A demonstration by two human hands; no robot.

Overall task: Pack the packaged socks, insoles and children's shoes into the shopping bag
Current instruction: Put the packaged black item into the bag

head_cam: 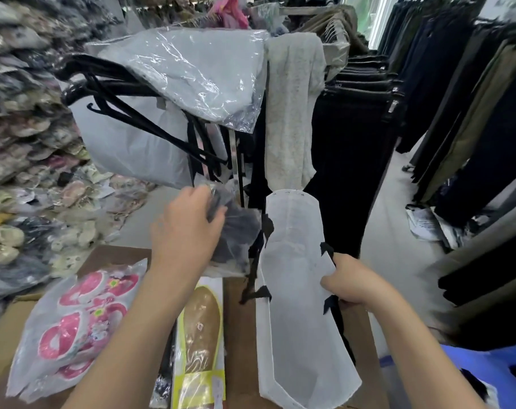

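**Socks held beside the open bag in a crowded shop**

The person's left hand [189, 228] grips a packet of socks [240, 231], dark pairs in clear wrap. It is held above the far end of the desk [239, 335], just beside the mouth of the white shopping bag [295, 290]. The right hand [351, 281] pinches the bag's near rim at a black handle, and the bag stands upright with its mouth open.

The insoles [200, 335] lie flat in their yellow-edged pack between the two forearms. To their left the pink children's shoes [80, 320] lie in a cloudy plastic sleeve.

Right behind the socks a clothes rack [239, 160] crowds in, hung with black hangers [127, 113], plastic-covered grey garments [192, 69] and a pale towel-like cloth [292, 113]. Dark trousers [354, 137] fill the rails beyond. A heap of packaged footwear [24, 143] rises on the left, and a blue stool [492, 367] sits at lower right.
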